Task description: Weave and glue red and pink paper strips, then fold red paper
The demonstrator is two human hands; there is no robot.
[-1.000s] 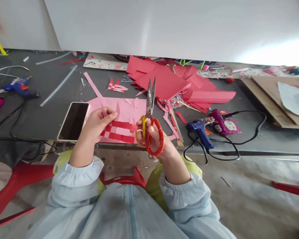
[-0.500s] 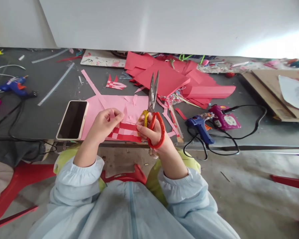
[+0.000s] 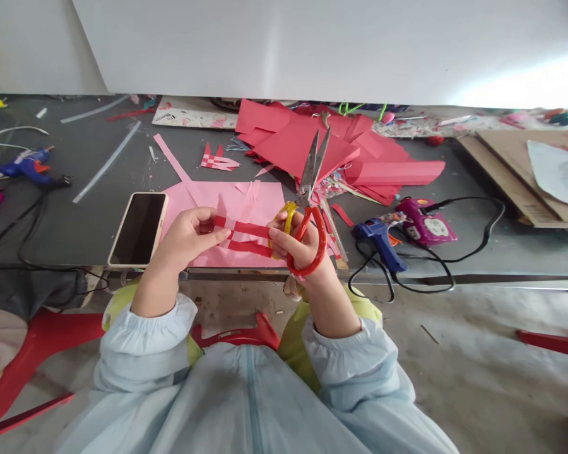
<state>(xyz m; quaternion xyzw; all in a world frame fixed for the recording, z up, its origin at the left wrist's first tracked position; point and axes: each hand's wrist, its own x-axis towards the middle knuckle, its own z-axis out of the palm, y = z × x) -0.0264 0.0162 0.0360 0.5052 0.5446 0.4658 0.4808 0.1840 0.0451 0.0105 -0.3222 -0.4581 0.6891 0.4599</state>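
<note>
Between my hands, above the pink sheet (image 3: 269, 193), is a red and pink woven paper piece (image 3: 252, 229). My left hand (image 3: 183, 238) pinches its left end between thumb and fingers. The right ends of its red strips are gripped by my right hand (image 3: 303, 247), which also carries a pair of scissors (image 3: 313, 165). The scissors' red and yellow handles hang around my fingers, and their slightly parted blades point away from me. A smaller checkered paper piece (image 3: 218, 160) with pointed ends lies beyond the sheet. My fingertips partly hide the woven piece's ends.
A phone (image 3: 139, 229) lies left of the sheet. Red paper (image 3: 307, 142) is heaped at the back. To the right are a blue glue gun (image 3: 381, 242), its cord, a magenta box (image 3: 426, 222) and cardboard (image 3: 506, 180). Another glue gun (image 3: 31, 166) lies at left.
The woven piece has been lifted off the pink sheet, and its red strips are now spread apart. My left hand has closed on its left end. The scissors have shifted right and tilted.
</note>
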